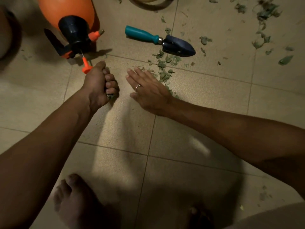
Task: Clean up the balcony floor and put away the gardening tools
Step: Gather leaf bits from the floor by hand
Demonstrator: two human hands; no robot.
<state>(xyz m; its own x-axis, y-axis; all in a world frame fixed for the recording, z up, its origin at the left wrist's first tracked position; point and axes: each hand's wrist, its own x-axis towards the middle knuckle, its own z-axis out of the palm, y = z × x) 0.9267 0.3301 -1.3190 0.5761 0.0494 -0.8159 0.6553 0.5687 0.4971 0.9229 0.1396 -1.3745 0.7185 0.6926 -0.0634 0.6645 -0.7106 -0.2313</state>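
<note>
The left hand [99, 85] is fisted round a clump of leaves [110, 96] on the floor [115, 162]. The right hand [148, 91] lies flat, fingers straight, against the leaf scraps [163, 70]; the trowel [158, 40] lies just beyond them.

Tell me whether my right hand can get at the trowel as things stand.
Probably yes. The right hand lies open on the floor, holding nothing, and the trowel lies uncovered ahead of its fingers, with only loose leaf scraps between them.
</note>
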